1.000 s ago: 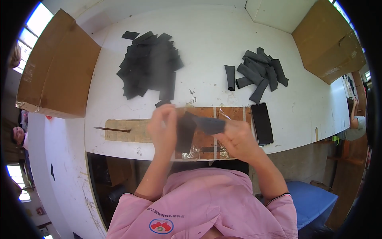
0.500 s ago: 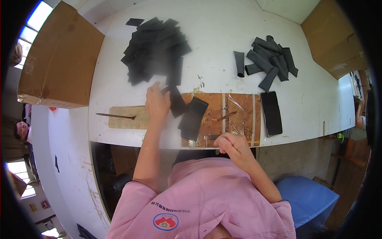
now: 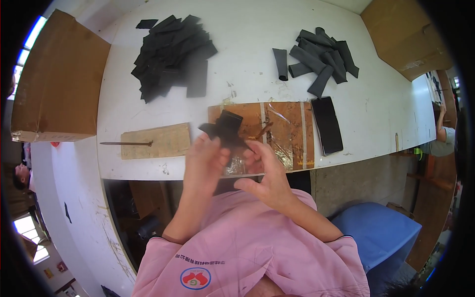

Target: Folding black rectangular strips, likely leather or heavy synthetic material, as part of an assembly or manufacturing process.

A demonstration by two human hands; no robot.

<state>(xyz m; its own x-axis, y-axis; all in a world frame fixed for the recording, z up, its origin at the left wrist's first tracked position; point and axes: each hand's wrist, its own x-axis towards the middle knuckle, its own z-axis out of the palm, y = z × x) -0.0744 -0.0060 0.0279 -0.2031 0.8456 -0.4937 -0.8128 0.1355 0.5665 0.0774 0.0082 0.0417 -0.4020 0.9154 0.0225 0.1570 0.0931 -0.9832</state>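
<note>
A brown cardboard box (image 3: 59,79) is standing at the upper left of the frame, beside the white counter (image 3: 247,64). At centre left, a thin brown rod (image 3: 126,143) is crossing the left edge of a beige strip (image 3: 170,141), while a heap of flat black pieces (image 3: 170,54) is spreading over the counter at the upper left. Near the middle, the left hand (image 3: 202,161) is reaching up to some overlapping black pieces (image 3: 228,123); its fingers are blurring, so I cannot tell whether they are gripping. These pieces are lying at the left part of a taped orange-brown board (image 3: 292,131). The right hand (image 3: 271,175) is meeting their lower right end, its thumb standing apart from its curled fingers; whether those fingers are pinching anything, I cannot tell. Rolled black tubes (image 3: 321,57) are lying in a pile at the upper right, and below them a flat black slab (image 3: 326,126) is resting just beside the board. A blue-covered object (image 3: 378,227) is filling the lower right.
</note>
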